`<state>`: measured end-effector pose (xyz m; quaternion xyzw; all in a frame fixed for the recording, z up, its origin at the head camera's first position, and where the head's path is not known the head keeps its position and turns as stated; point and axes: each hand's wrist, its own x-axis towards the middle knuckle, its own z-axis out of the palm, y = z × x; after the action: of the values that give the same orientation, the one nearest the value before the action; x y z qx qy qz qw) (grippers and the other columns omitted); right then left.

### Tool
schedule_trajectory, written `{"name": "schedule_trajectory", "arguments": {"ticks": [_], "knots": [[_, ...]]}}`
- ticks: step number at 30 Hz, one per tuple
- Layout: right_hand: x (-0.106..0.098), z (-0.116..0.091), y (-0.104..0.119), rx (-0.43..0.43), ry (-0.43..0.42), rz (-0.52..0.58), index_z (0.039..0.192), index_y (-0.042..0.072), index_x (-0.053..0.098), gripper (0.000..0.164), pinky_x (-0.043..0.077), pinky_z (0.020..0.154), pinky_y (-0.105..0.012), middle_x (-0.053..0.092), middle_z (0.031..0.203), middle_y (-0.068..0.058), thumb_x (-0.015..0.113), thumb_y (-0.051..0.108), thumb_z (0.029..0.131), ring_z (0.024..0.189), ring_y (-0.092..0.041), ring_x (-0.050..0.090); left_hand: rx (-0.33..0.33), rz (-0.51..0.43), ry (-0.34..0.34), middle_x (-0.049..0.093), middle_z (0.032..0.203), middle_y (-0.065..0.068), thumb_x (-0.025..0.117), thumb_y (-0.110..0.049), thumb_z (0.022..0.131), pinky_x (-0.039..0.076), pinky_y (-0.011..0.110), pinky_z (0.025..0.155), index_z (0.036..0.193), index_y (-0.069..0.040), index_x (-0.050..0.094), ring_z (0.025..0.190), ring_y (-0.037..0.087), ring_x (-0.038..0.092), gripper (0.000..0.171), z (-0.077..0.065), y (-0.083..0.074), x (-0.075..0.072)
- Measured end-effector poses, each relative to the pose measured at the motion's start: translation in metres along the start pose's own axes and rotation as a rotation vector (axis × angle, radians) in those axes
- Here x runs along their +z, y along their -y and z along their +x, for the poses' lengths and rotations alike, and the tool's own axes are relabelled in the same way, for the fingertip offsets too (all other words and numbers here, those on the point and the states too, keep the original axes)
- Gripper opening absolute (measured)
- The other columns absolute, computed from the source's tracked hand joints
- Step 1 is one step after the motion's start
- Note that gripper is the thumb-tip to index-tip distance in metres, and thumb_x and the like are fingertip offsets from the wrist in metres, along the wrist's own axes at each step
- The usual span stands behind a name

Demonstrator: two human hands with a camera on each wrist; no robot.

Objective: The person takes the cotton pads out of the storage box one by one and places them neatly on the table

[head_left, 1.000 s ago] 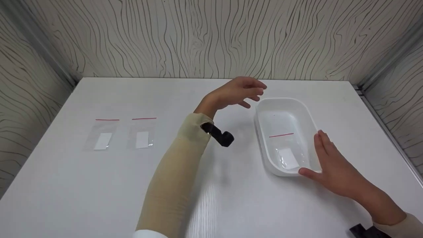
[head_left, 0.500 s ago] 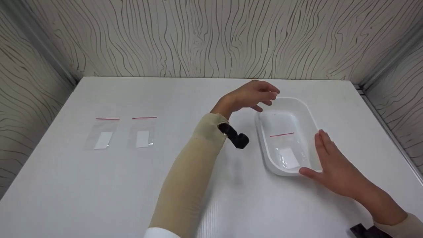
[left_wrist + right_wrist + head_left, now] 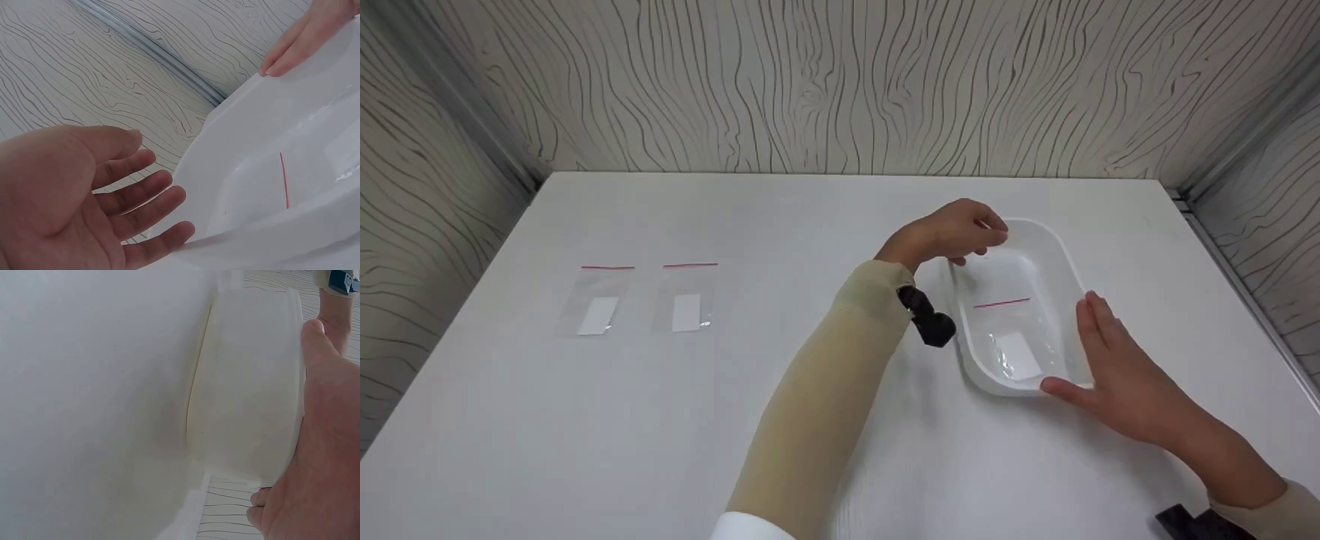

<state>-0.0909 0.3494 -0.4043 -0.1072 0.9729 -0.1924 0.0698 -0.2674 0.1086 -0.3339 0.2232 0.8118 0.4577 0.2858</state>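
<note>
A white oval-cornered plastic tub (image 3: 1046,262) stands on the table at the right. In it lies a clear zip bag (image 3: 996,324) with a red strip and a white rectangular piece inside. My left hand (image 3: 956,229) is over the tub's far left corner. In the left wrist view its fingers (image 3: 149,205) are loosely bent and hold nothing, the little finger right at the rim. My right hand (image 3: 1132,390) rests on the near right corner of the tub, fingers along the right side and thumb at the near rim. The right wrist view shows that palm against the tub's outer wall (image 3: 247,394).
Two more clear zip bags, a left one (image 3: 598,300) and a right one (image 3: 687,300), lie flat side by side on the left of the white table (image 3: 585,435). Each has a red strip and a white piece. A wood-patterned wall (image 3: 810,90) rises behind the table.
My left hand has moved right and slightly toward me, from beside the tub to over its far left corner, its fingers bending a little more. The right hand and the bags have stayed put.
</note>
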Motion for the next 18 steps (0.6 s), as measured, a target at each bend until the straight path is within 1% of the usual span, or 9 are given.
{"name": "schedule_trajectory", "arguments": {"ticks": [4, 6, 9, 12, 15, 18], "knots": [[0.001, 0.002, -0.001, 0.002, 0.002, -0.006, 0.157, -0.007, -0.007, 0.116, 0.017, 0.114, -0.072, -0.013, 0.166, -0.026, 0.068, 0.055, 0.094, 0.152, -0.049, -0.004, -0.03, 0.011, 0.004, 0.066, 0.122, -0.003, 0.06, -0.027, 0.104, 0.057, 0.03, 0.087, 0.133, -0.014, 0.066, 0.108, 0.012, 0.064, 0.031, 0.006, -0.003, 0.01], [0.001, 0.002, -0.001, 0.003, 0.003, -0.009, 0.157, -0.007, -0.007, 0.117, 0.018, 0.113, -0.073, -0.014, 0.166, -0.026, 0.068, 0.056, 0.093, 0.152, -0.049, -0.004, -0.046, 0.034, 0.008, 0.067, 0.121, -0.003, 0.061, -0.026, 0.104, 0.057, 0.03, 0.087, 0.131, -0.014, 0.066, 0.107, 0.012, 0.064, 0.03, 0.009, -0.006, 0.015], [0.0, 0.002, -0.002, 0.005, 0.003, -0.005, 0.158, -0.006, -0.008, 0.117, 0.018, 0.112, -0.073, -0.014, 0.166, -0.025, 0.069, 0.055, 0.093, 0.152, -0.049, -0.004, -0.073, 0.108, 0.015, 0.067, 0.118, -0.003, 0.06, -0.027, 0.104, 0.057, 0.03, 0.086, 0.13, -0.015, 0.067, 0.103, 0.011, 0.063, 0.03, 0.015, -0.01, 0.023], [-0.001, 0.001, -0.003, 0.007, 0.006, 0.0, 0.158, -0.005, -0.009, 0.118, 0.017, 0.113, -0.074, -0.015, 0.166, -0.024, 0.069, 0.055, 0.093, 0.152, -0.049, -0.005, -0.113, 0.209, 0.02, 0.066, 0.114, -0.007, 0.06, -0.03, 0.103, 0.056, 0.028, 0.085, 0.13, -0.018, 0.068, 0.1, 0.007, 0.06, 0.029, 0.021, -0.014, 0.031], [0.0, 0.001, -0.002, 0.007, 0.006, 0.005, 0.158, -0.005, -0.009, 0.118, 0.014, 0.113, -0.073, -0.015, 0.166, -0.025, 0.069, 0.055, 0.093, 0.151, -0.05, -0.006, -0.171, 0.287, 0.015, 0.064, 0.111, -0.011, 0.062, -0.033, 0.102, 0.056, 0.027, 0.083, 0.126, -0.022, 0.07, 0.096, 0.005, 0.057, 0.028, 0.025, -0.016, 0.039], [0.0, 0.002, -0.002, -0.001, 0.0, 0.007, 0.158, -0.005, -0.009, 0.118, 0.013, 0.114, -0.072, -0.016, 0.166, -0.024, 0.069, 0.055, 0.093, 0.152, -0.049, -0.006, -0.218, 0.345, 0.005, 0.063, 0.104, -0.012, 0.063, -0.034, 0.101, 0.056, 0.029, 0.082, 0.124, -0.024, 0.071, 0.093, 0.005, 0.056, 0.026, 0.027, -0.017, 0.047]]}}
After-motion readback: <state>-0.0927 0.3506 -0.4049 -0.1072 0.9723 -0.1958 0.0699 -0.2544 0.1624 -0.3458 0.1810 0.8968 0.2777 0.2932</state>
